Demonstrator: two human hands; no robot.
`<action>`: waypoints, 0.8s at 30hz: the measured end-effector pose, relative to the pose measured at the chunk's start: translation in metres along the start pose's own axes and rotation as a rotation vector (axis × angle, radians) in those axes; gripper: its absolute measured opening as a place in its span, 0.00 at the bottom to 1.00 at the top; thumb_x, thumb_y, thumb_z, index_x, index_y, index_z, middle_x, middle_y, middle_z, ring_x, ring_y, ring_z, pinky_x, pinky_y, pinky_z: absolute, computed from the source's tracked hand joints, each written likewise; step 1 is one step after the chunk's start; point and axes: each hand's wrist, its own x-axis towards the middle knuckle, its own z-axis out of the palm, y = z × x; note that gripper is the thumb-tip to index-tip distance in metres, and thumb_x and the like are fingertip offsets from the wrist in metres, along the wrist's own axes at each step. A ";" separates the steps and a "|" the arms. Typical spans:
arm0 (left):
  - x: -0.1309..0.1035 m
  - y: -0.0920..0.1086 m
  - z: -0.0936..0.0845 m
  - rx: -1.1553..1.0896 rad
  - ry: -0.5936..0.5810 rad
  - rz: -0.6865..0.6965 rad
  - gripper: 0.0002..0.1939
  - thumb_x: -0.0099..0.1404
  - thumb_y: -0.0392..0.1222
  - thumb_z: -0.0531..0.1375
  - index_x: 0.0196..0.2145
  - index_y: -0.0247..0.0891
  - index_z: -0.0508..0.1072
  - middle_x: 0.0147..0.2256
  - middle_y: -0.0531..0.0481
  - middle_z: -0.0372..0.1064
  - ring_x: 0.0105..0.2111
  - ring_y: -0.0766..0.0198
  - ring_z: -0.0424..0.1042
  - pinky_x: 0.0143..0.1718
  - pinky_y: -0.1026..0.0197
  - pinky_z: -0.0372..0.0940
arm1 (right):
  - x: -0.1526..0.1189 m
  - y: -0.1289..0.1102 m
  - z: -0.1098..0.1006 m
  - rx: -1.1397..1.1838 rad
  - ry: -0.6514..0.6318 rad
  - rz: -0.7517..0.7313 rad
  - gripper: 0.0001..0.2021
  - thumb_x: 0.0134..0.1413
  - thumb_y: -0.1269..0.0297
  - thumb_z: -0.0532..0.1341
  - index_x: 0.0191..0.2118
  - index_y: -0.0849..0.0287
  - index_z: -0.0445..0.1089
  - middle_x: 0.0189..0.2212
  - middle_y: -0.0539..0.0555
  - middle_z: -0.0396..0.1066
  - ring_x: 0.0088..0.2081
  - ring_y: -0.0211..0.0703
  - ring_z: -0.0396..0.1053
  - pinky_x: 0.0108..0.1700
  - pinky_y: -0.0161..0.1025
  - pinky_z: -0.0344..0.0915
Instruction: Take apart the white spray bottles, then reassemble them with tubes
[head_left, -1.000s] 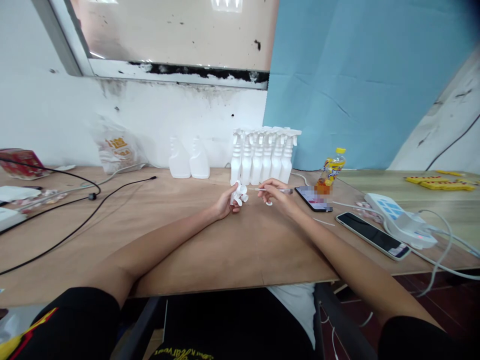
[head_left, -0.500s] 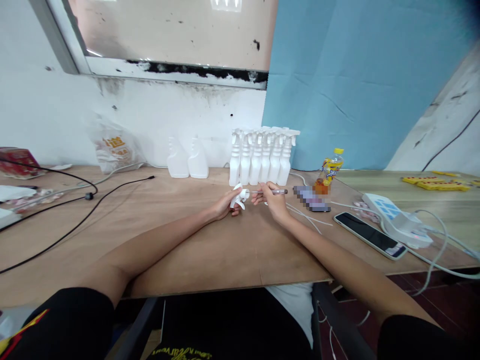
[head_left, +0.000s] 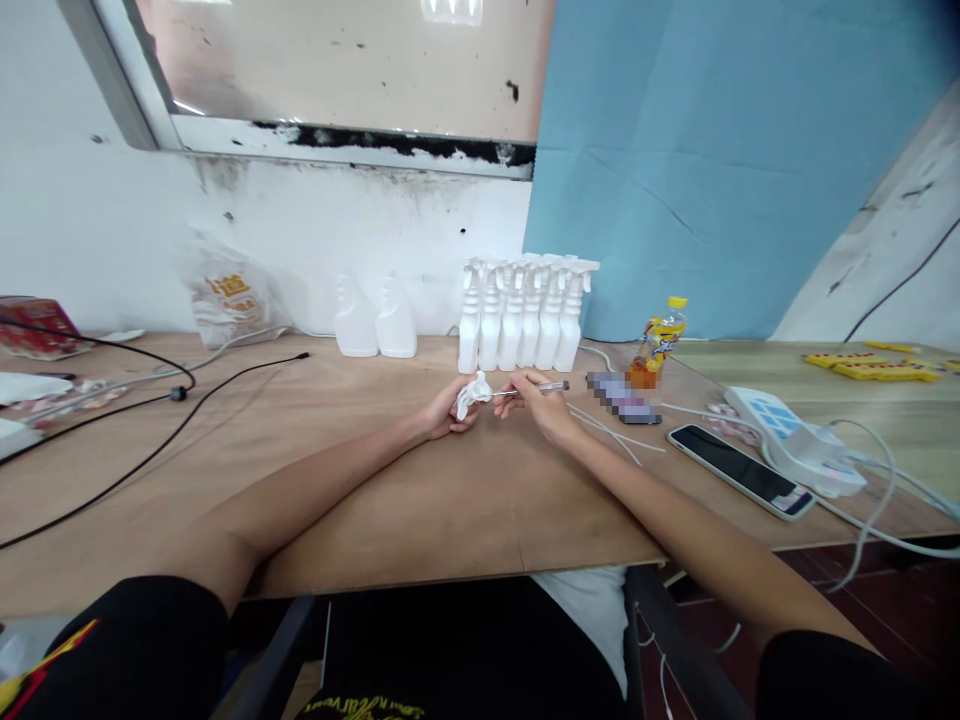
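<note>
My left hand is closed around a white trigger spray head above the middle of the table. Coming from the other side, my right hand grips a slim screwdriver with a see-through brownish handle. Its thin metal shaft points left, and the tip meets the spray head; whether it is inside the opening I cannot tell. Thin white tubes lie beside my right wrist. Behind my hands stands a tight row of white spray bottles, all with trigger heads on.
Two white bottles without heads stand by the wall. At the right are a drink bottle, a phone, a blurred-out flat item and a power strip. Black cables and a plastic bag lie left.
The spray head has been turned in my left hand and shifted slightly left. My right hand has come a little left with the screwdriver, which now tilts more.
</note>
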 end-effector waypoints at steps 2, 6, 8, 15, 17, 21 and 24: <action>0.001 0.002 -0.001 -0.015 0.013 0.009 0.29 0.68 0.66 0.52 0.24 0.37 0.67 0.13 0.61 0.41 0.12 0.72 0.41 0.11 0.70 0.39 | -0.002 0.001 0.000 -0.119 -0.057 -0.076 0.16 0.59 0.48 0.64 0.36 0.56 0.73 0.30 0.53 0.78 0.32 0.44 0.78 0.40 0.43 0.75; 0.002 0.003 -0.001 -0.018 0.037 0.030 0.30 0.66 0.68 0.53 0.23 0.39 0.64 0.13 0.60 0.40 0.13 0.72 0.41 0.11 0.70 0.39 | -0.002 0.000 -0.006 -0.536 -0.181 -0.323 0.11 0.63 0.54 0.62 0.45 0.53 0.76 0.51 0.58 0.75 0.53 0.49 0.73 0.57 0.49 0.69; 0.002 0.003 0.001 0.001 0.052 0.046 0.30 0.65 0.70 0.54 0.23 0.39 0.63 0.13 0.60 0.41 0.13 0.71 0.43 0.12 0.70 0.41 | 0.001 0.000 -0.010 -0.712 -0.248 -0.420 0.10 0.62 0.56 0.62 0.45 0.51 0.76 0.58 0.57 0.71 0.58 0.51 0.70 0.61 0.51 0.65; 0.001 -0.005 0.010 0.166 0.298 0.291 0.28 0.60 0.70 0.61 0.29 0.39 0.65 0.17 0.59 0.53 0.15 0.71 0.50 0.15 0.68 0.44 | 0.000 -0.001 -0.013 -0.612 -0.082 -0.384 0.13 0.67 0.58 0.56 0.41 0.54 0.77 0.49 0.57 0.79 0.50 0.49 0.76 0.56 0.48 0.70; 0.000 -0.007 0.011 0.256 0.398 0.370 0.27 0.60 0.67 0.62 0.31 0.38 0.67 0.20 0.57 0.59 0.17 0.70 0.54 0.17 0.67 0.47 | 0.000 -0.005 -0.017 -0.497 0.025 -0.283 0.14 0.66 0.56 0.56 0.38 0.56 0.77 0.43 0.56 0.80 0.42 0.47 0.78 0.49 0.46 0.73; -0.005 -0.006 0.016 0.481 0.473 0.447 0.19 0.59 0.57 0.68 0.28 0.38 0.71 0.25 0.52 0.64 0.28 0.63 0.66 0.26 0.66 0.57 | 0.006 -0.008 -0.037 -0.463 0.145 -0.129 0.14 0.63 0.58 0.58 0.31 0.58 0.76 0.31 0.55 0.79 0.32 0.44 0.77 0.40 0.41 0.74; -0.008 -0.005 0.023 0.624 0.437 0.474 0.17 0.55 0.51 0.71 0.23 0.40 0.70 0.30 0.48 0.67 0.40 0.54 0.68 0.37 0.62 0.64 | 0.012 -0.003 -0.054 -0.505 0.191 -0.008 0.12 0.59 0.59 0.59 0.28 0.58 0.73 0.26 0.53 0.77 0.27 0.42 0.75 0.31 0.37 0.71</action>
